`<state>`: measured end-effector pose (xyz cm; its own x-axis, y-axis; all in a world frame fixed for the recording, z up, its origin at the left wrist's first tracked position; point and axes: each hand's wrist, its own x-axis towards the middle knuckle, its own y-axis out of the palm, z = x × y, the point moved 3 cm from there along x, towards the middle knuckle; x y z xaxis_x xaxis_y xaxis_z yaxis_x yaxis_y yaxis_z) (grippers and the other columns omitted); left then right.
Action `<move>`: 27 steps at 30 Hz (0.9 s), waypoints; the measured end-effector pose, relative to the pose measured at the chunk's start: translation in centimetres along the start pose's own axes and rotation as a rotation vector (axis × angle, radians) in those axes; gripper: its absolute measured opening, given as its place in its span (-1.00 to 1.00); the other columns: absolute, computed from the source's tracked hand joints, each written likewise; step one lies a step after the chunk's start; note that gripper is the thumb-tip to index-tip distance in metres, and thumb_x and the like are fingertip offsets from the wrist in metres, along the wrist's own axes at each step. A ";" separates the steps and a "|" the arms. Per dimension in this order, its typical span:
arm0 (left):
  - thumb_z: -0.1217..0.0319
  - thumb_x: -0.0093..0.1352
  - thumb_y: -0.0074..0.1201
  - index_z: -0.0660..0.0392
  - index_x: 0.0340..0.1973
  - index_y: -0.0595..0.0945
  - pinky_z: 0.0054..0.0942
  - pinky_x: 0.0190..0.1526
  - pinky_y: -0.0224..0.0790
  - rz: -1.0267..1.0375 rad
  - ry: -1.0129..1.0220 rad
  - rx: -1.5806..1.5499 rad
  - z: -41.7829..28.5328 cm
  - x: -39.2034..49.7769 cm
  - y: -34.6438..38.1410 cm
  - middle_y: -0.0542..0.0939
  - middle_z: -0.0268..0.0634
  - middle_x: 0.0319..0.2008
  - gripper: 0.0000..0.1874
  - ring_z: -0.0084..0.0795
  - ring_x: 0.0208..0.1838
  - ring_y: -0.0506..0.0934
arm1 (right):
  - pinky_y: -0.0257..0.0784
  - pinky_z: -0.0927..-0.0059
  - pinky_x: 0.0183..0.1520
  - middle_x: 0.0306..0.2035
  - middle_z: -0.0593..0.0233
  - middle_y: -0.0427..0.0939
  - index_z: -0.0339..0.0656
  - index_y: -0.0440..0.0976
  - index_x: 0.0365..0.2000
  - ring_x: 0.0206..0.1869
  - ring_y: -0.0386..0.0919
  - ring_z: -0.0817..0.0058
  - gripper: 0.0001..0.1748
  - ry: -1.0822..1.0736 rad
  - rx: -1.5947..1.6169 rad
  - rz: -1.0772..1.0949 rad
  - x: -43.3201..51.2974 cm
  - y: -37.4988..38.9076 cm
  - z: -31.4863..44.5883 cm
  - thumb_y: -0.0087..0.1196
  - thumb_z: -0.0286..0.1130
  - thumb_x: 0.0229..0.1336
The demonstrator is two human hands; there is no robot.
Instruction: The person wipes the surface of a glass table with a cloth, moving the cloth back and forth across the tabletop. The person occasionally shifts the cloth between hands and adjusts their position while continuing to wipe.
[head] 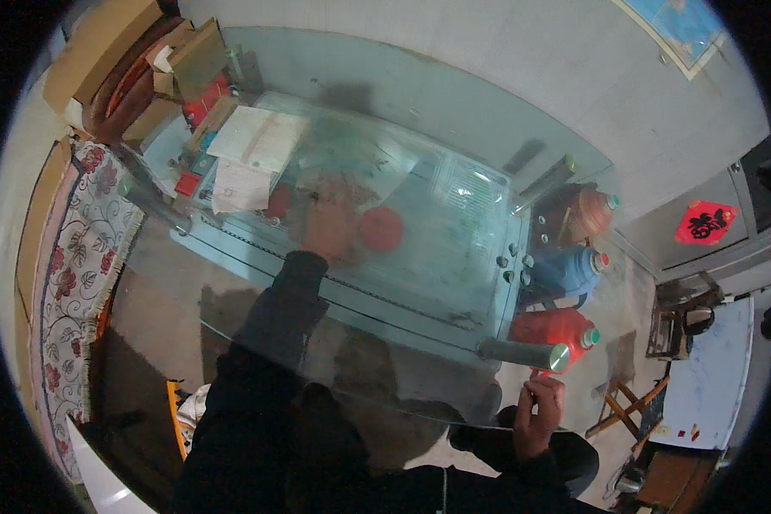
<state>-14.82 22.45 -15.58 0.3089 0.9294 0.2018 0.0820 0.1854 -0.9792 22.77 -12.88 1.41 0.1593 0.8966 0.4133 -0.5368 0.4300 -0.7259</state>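
Note:
My left hand [334, 221] is blurred behind the glass tabletop [417, 385] of a low table; its dark sleeve reaches in from the front. Beside its fingers lies a round red thing [382, 229], on the pale blue lower shelf [244, 254]. Another reddish thing [278, 200] shows on the hand's other side. Whether the left hand grips anything is hidden by the blur. My right hand [540, 411], fingers curled, hovers near the front right metal table leg [527, 354] and a red plastic jug [552, 327]. I cannot tell whether it pinches something small.
Papers [257, 141] and cardboard boxes [196, 58] crowd the table's left end. A blue jug [562, 273] and an orange jug [588, 212] stand at its right end. A folding stool [636, 408] is on the floor at right. Floral fabric [83, 276] covers furniture at left.

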 end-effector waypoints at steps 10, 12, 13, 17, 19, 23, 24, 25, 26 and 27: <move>0.22 0.38 0.30 0.02 0.25 0.71 0.34 0.42 0.39 -0.184 0.152 -0.071 -1.1 -4.6 -2.3 0.56 -0.11 0.41 -0.49 0.24 0.46 0.45 | 0.61 0.10 -0.04 -0.13 -0.07 0.65 -0.29 0.64 -0.14 -0.12 0.67 0.01 -0.79 0.031 -0.040 0.025 -0.1 0.1 0.2 0.29 -0.65 0.20; 0.26 0.38 0.29 0.05 0.25 0.71 0.32 0.41 0.42 -0.165 0.125 0.046 -0.4 -1.4 -1.9 0.55 -0.09 0.41 -0.49 0.25 0.47 0.44 | 0.61 0.11 -0.05 -0.12 -0.07 0.64 -0.28 0.64 -0.14 -0.12 0.67 0.02 -0.80 0.070 -0.025 0.027 -0.2 0.1 -0.1 0.29 -0.66 0.21; 0.27 0.38 0.29 0.06 0.25 0.71 0.30 0.41 0.43 -0.081 0.061 0.005 0.0 0.2 -1.5 0.54 -0.07 0.41 -0.49 0.25 0.48 0.43 | 0.61 0.11 -0.05 -0.12 -0.07 0.64 -0.28 0.64 -0.14 -0.12 0.67 0.02 -0.80 0.044 -0.043 0.026 -0.2 0.0 0.0 0.29 -0.66 0.22; 0.23 0.39 0.28 0.06 0.33 0.66 0.18 0.34 0.53 -0.074 0.014 0.005 0.5 -0.5 -1.6 0.52 -0.01 0.42 -0.42 0.25 0.53 0.38 | 0.56 0.18 -0.06 -0.10 -0.02 0.62 -0.28 0.61 -0.13 -0.09 0.63 0.09 -0.80 -0.021 -0.066 0.038 -0.1 0.1 0.1 0.25 -0.70 0.26; 0.23 0.39 0.28 0.08 0.36 0.64 0.16 0.29 0.54 -0.130 0.054 0.026 -0.3 -3.4 -2.1 0.52 -0.04 0.42 -0.39 0.24 0.56 0.36 | 0.53 0.22 -0.07 -0.09 0.01 0.60 -0.29 0.60 -0.12 -0.08 0.61 0.13 -0.80 -0.001 -0.047 0.040 0.0 0.2 0.1 0.24 -0.72 0.28; 0.28 0.37 0.28 0.09 0.37 0.64 0.20 0.26 0.50 -0.170 0.102 -0.059 -0.5 -6.2 -2.6 0.52 -0.12 0.40 -0.38 0.22 0.57 0.33 | 0.53 0.24 -0.07 -0.10 0.02 0.59 -0.29 0.59 -0.13 -0.10 0.60 0.15 -0.81 0.032 -0.028 0.035 0.0 0.3 0.4 0.24 -0.72 0.29; 0.29 0.37 0.28 0.08 0.36 0.65 0.21 0.27 0.49 -0.149 0.116 -0.104 -0.4 -5.6 -2.6 0.52 -0.12 0.40 -0.39 0.22 0.57 0.33 | 0.53 0.24 -0.07 -0.11 0.02 0.59 -0.29 0.59 -0.14 -0.10 0.60 0.15 -0.81 0.029 -0.044 0.033 0.0 0.2 0.5 0.24 -0.73 0.29; 0.28 0.38 0.28 0.08 0.36 0.65 0.24 0.29 0.48 -0.085 0.085 -0.045 -0.2 -4.6 -2.3 0.52 -0.12 0.40 -0.40 0.22 0.59 0.32 | 0.55 0.20 -0.06 -0.11 0.00 0.60 -0.29 0.60 -0.14 -0.11 0.62 0.11 -0.81 0.029 -0.042 0.038 -0.1 0.1 0.5 0.25 -0.71 0.27; 0.28 0.38 0.28 0.08 0.35 0.65 0.26 0.31 0.46 -0.023 0.054 0.012 0.2 -2.7 -2.1 0.52 -0.12 0.39 -0.41 0.22 0.60 0.30 | 0.57 0.15 -0.04 -0.12 -0.03 0.61 -0.29 0.61 -0.14 -0.12 0.63 0.07 -0.81 0.027 -0.042 0.041 0.0 0.1 0.5 0.26 -0.69 0.25; 0.27 0.39 0.28 0.07 0.35 0.64 0.28 0.33 0.44 0.040 0.045 0.101 0.2 -1.1 -1.8 0.52 -0.12 0.40 -0.40 0.23 0.61 0.29 | 0.60 0.11 -0.03 -0.12 -0.06 0.62 -0.28 0.62 -0.15 -0.13 0.65 0.03 -0.81 0.042 -0.050 0.044 0.0 0.0 0.3 0.27 -0.67 0.23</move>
<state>-15.54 21.12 -14.06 0.3522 0.9220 0.1611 -0.0266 0.1820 -0.9829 22.50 -12.90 1.62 0.1716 0.9177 0.3583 -0.5018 0.3944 -0.7698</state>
